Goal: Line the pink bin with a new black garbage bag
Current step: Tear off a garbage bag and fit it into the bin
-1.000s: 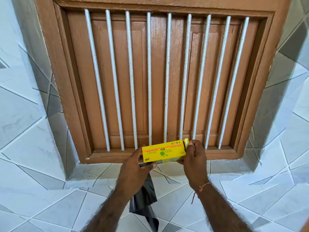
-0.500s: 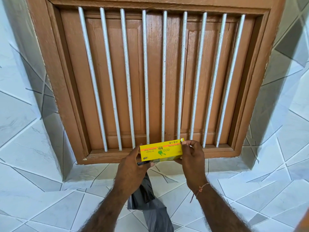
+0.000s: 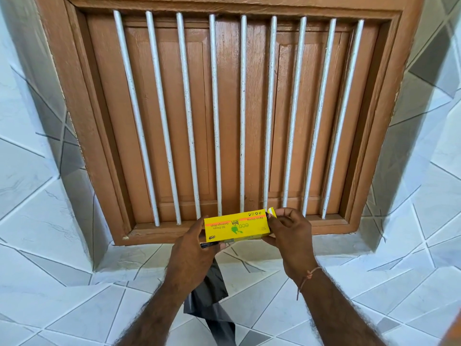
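Glossy yellow cardboard box (image 3: 236,227). Below it, thin black plastic bag (image 3: 209,293), faintly shiny. Behind box, matt brown wooden shutter (image 3: 227,116), grainy; chipped white-painted metal bars (image 3: 216,116). Smooth glazed tiles (image 3: 50,221) around.

Home: tiled wall (image 3: 50,221), barred window (image 3: 239,116)

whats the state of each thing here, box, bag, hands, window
yellow garbage bag box: held level between both hands, print upside down, right end flap open
black garbage bag: out of the box, hanging below the left hand
left hand: grips box and bag
right hand: pinches the flap end
wooden window shutters: closed behind white bars
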Demonstrator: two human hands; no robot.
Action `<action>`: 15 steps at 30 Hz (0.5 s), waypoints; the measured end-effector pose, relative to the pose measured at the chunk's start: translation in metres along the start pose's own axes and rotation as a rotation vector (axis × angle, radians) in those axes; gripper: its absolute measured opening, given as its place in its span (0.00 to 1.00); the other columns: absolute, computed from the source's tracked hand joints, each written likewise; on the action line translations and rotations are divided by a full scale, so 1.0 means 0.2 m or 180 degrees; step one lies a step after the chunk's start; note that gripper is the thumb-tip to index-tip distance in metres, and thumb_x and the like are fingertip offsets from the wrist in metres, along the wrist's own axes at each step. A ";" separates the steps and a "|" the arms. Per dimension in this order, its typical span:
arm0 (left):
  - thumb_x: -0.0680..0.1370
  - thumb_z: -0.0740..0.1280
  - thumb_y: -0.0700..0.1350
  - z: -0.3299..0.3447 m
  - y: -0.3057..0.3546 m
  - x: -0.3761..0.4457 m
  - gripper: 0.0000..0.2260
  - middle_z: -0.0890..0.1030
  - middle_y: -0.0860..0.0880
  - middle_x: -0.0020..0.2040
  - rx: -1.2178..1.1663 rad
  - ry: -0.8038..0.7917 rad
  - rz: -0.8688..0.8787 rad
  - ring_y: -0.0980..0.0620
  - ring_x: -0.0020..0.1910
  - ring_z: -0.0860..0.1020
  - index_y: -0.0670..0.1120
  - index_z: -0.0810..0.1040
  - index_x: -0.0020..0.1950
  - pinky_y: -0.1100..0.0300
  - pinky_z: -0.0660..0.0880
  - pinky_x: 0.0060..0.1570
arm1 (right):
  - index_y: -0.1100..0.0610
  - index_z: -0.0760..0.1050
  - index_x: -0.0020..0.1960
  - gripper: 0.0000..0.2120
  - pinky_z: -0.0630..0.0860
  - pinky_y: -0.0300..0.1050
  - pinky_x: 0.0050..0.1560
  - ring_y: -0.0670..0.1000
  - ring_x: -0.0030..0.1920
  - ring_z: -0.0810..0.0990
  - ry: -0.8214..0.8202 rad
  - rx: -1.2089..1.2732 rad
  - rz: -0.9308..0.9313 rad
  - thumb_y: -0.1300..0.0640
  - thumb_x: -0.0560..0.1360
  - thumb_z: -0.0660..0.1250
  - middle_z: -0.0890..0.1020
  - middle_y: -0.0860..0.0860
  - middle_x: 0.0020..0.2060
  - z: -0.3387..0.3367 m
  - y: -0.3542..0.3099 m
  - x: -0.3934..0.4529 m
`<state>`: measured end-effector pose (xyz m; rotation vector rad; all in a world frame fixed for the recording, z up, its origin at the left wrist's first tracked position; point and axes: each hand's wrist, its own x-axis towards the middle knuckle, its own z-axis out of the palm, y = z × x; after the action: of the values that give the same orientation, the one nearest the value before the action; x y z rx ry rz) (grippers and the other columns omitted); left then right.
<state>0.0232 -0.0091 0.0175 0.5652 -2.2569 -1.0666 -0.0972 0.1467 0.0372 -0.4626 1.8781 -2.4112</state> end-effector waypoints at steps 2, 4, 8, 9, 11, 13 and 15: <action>0.70 0.76 0.51 0.00 0.00 0.00 0.29 0.82 0.59 0.57 0.0041 0.0023 0.0003 0.59 0.54 0.79 0.53 0.71 0.69 0.61 0.74 0.57 | 0.58 0.77 0.44 0.04 0.83 0.52 0.41 0.52 0.39 0.81 -0.0041 0.0026 0.0027 0.63 0.77 0.65 0.84 0.55 0.39 0.00 -0.01 0.00; 0.70 0.76 0.51 0.00 0.00 0.01 0.30 0.82 0.59 0.57 0.0069 0.0061 0.0043 0.59 0.53 0.79 0.54 0.70 0.69 0.63 0.74 0.56 | 0.57 0.78 0.43 0.07 0.82 0.53 0.43 0.52 0.40 0.81 -0.0073 0.0023 0.0046 0.64 0.77 0.64 0.83 0.54 0.39 0.01 -0.01 -0.01; 0.70 0.76 0.50 -0.01 0.02 0.00 0.30 0.82 0.59 0.56 0.0080 0.0116 0.0085 0.60 0.52 0.78 0.53 0.70 0.70 0.68 0.72 0.52 | 0.55 0.78 0.44 0.07 0.83 0.52 0.43 0.53 0.41 0.82 0.0071 -0.0060 -0.0052 0.65 0.77 0.65 0.84 0.55 0.41 0.02 0.00 -0.02; 0.70 0.76 0.50 0.00 0.02 0.00 0.29 0.81 0.60 0.56 0.0068 0.0097 0.0092 0.62 0.51 0.78 0.53 0.71 0.69 0.70 0.71 0.51 | 0.57 0.78 0.46 0.05 0.83 0.51 0.41 0.53 0.40 0.83 0.0134 -0.0026 -0.0056 0.65 0.77 0.65 0.85 0.56 0.41 0.02 0.01 -0.02; 0.70 0.76 0.50 -0.01 0.03 -0.01 0.29 0.81 0.62 0.55 0.0065 0.0077 0.0113 0.64 0.49 0.77 0.54 0.71 0.69 0.74 0.69 0.47 | 0.61 0.77 0.49 0.03 0.83 0.49 0.38 0.54 0.39 0.83 0.0211 0.0052 -0.0053 0.63 0.77 0.66 0.85 0.59 0.40 0.01 0.00 -0.02; 0.70 0.76 0.51 0.00 0.03 -0.02 0.29 0.81 0.61 0.55 0.0065 0.0074 0.0107 0.64 0.49 0.77 0.54 0.71 0.69 0.73 0.69 0.48 | 0.63 0.76 0.49 0.03 0.83 0.48 0.37 0.53 0.37 0.82 0.0229 0.0092 -0.0028 0.64 0.76 0.66 0.84 0.58 0.39 0.01 0.01 -0.02; 0.70 0.76 0.51 0.00 0.03 -0.02 0.28 0.81 0.60 0.56 0.0072 0.0058 0.0081 0.62 0.50 0.78 0.54 0.71 0.68 0.69 0.71 0.51 | 0.64 0.75 0.49 0.03 0.82 0.49 0.38 0.52 0.36 0.82 0.0254 0.0090 -0.0020 0.65 0.76 0.66 0.84 0.57 0.37 0.02 0.01 -0.03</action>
<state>0.0252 -0.0034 0.0204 0.5519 -2.2570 -1.0208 -0.0915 0.1443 0.0351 -0.3765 1.8725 -2.4925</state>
